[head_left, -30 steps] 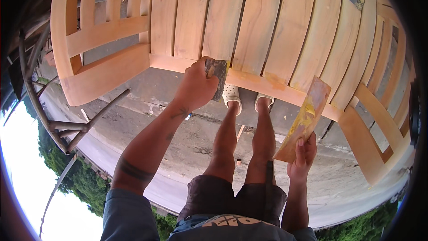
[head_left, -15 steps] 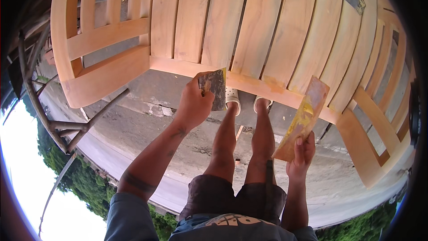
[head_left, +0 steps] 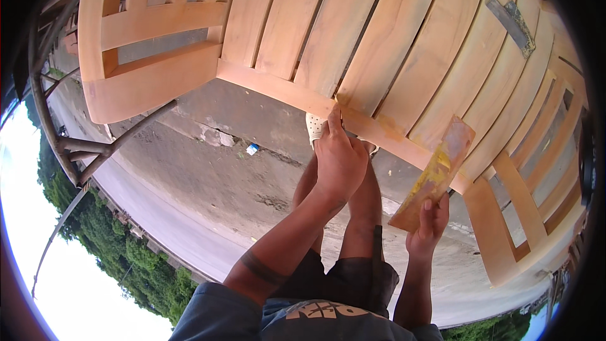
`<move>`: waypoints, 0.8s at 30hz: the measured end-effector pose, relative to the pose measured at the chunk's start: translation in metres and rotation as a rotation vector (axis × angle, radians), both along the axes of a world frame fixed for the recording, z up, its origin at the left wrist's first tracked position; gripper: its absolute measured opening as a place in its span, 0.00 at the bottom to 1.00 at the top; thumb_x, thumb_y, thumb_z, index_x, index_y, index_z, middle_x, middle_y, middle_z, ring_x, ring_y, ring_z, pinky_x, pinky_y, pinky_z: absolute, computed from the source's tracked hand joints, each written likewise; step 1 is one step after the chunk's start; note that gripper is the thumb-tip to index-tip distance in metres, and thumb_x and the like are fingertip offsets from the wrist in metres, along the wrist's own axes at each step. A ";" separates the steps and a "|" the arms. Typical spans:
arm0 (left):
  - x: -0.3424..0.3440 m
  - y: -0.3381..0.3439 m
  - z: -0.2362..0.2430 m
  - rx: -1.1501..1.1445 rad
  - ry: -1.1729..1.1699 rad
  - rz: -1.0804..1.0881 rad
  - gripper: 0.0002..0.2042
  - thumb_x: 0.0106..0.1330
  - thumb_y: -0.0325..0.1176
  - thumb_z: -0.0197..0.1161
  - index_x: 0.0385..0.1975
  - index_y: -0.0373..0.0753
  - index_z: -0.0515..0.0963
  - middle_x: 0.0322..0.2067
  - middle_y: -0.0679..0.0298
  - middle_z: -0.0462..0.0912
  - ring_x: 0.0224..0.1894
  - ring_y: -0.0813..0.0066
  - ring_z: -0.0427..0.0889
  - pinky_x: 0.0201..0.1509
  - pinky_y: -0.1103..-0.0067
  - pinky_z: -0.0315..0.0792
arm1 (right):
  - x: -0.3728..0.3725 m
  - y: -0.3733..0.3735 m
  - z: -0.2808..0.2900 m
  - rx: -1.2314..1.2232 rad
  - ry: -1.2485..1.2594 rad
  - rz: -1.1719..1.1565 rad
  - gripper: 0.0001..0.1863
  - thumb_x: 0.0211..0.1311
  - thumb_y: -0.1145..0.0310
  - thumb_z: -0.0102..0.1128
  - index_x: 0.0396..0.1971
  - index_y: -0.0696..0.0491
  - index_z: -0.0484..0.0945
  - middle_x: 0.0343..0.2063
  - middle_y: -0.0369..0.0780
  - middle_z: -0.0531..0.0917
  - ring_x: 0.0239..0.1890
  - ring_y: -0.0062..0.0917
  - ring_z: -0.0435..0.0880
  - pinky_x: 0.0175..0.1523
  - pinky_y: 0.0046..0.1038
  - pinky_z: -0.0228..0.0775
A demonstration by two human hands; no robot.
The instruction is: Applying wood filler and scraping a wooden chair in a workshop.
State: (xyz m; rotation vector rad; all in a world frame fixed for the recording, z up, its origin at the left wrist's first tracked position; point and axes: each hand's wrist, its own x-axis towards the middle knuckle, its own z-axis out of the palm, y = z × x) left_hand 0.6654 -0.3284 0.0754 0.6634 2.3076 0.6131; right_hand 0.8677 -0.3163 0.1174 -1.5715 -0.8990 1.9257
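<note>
My left hand [head_left: 338, 158] is closed round a scraper, now mostly hidden behind my fingers, at the front rail [head_left: 271, 88] of a pale wooden slatted bench [head_left: 353, 31], near the gap between two middle slats. A patch of yellowish filler shows on that rail. My right hand [head_left: 429, 221] grips the lower end of a narrow board [head_left: 435, 164] smeared with yellow and grey paste, held out before the bench's right part. A second dark metal scraper [head_left: 511, 25] lies on the slats at the upper right.
Slatted bench ends rise at left [head_left: 151, 82] and right [head_left: 505, 227]. A bare branch-like frame [head_left: 88, 151] stands at left. My legs and pale clogs [head_left: 314, 126] are below, on cracked concrete, with a small blue-white scrap [head_left: 252, 148]. Trees are beyond.
My left hand has moved right and turned, bringing the scraper edge-on against the bench rail. The view has rotated slightly. My right hand still holds the board in much the same place.
</note>
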 end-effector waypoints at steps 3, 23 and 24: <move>0.010 0.011 0.000 0.027 -0.007 0.007 0.26 0.56 0.18 0.47 0.58 0.21 0.61 0.46 0.31 0.74 0.49 0.35 0.76 0.54 0.59 0.70 | 0.002 0.006 0.000 0.002 -0.012 0.028 0.23 0.69 0.64 0.50 0.58 0.61 0.62 0.47 0.38 0.73 0.49 0.19 0.71 0.56 0.22 0.61; -0.011 -0.014 0.087 0.504 -0.182 -0.577 0.33 0.46 0.14 0.57 0.58 0.38 0.69 0.53 0.49 0.72 0.54 0.54 0.75 0.59 0.66 0.70 | -0.044 0.037 0.005 -0.082 0.249 -0.134 0.20 0.68 0.69 0.52 0.55 0.62 0.64 0.45 0.39 0.77 0.47 0.18 0.74 0.54 0.22 0.64; -0.012 -0.018 0.084 0.573 -0.061 -0.703 0.34 0.44 0.14 0.59 0.58 0.39 0.68 0.56 0.50 0.69 0.57 0.51 0.72 0.61 0.63 0.68 | -0.055 0.039 0.012 -0.145 0.318 -0.166 0.20 0.68 0.69 0.52 0.55 0.62 0.65 0.45 0.40 0.77 0.48 0.18 0.74 0.54 0.22 0.64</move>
